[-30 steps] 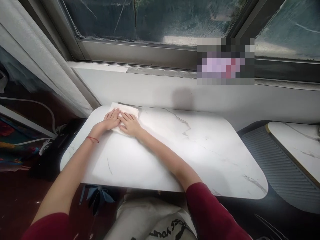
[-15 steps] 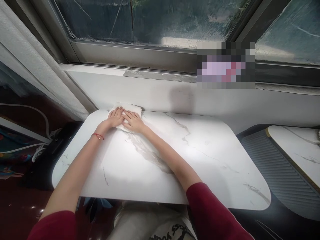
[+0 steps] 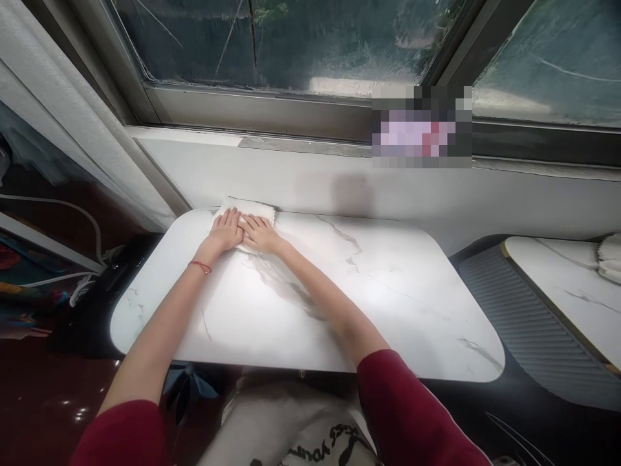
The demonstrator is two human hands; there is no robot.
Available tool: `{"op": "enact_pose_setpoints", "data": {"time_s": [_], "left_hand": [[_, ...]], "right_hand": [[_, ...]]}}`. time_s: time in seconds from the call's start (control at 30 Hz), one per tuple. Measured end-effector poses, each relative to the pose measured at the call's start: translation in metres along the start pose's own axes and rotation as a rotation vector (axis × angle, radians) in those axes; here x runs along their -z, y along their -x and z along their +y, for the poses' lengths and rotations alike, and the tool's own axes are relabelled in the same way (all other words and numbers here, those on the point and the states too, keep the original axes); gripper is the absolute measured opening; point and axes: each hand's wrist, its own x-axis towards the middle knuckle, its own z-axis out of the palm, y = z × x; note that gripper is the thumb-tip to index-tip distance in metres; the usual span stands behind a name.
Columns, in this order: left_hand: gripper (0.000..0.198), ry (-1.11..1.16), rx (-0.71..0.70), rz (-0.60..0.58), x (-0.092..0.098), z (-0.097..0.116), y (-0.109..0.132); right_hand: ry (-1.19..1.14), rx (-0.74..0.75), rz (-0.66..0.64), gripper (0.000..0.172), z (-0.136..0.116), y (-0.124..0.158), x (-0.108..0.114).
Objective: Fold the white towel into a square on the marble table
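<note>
A folded white cloth (image 3: 257,209) lies at the far left corner of a white marble-patterned table (image 3: 388,304), close to the wall under the window. My left hand (image 3: 224,230) rests flat on the cloth with its fingers stretched out. My right hand (image 3: 261,234) lies flat beside it, fingers also extended, pressing on the same cloth. The two hands touch side by side. A red string bracelet (image 3: 200,265) sits on my left wrist. Both arms reach across the table from dark red sleeves.
A grey window frame (image 3: 262,113) and white sill wall run behind the table. A second marble tabletop (image 3: 572,291) with a white cloth (image 3: 610,257) stands at the right, past a ribbed grey panel (image 3: 524,310). White cables (image 3: 82,220) lie at the left.
Both hands slid the cloth away from me to the table's far edge, then stayed there. A damp streak shows on the table where the cloth passed.
</note>
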Motion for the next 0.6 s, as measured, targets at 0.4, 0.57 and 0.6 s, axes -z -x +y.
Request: {"op": "enact_pose_setpoints", "data": {"time_s": [0.4,0.57,0.6], "left_hand": [[0.062,-0.032,-0.282,0.262,-0.034,0.058,0.161],[0.062,-0.005,-0.286,0.389,-0.044,0.096,0.218],[0.063,-0.016,-0.294,0.407,-0.044,0.103,0.226]], "right_hand": [[0.109,0.349,0.093,0.054,-0.041,0.162,0.039],[0.132,0.406,0.040,0.040,-0.063,0.199,0.066],[0.128,0.408,0.028,0.034,-0.067,0.203,0.070]]}}
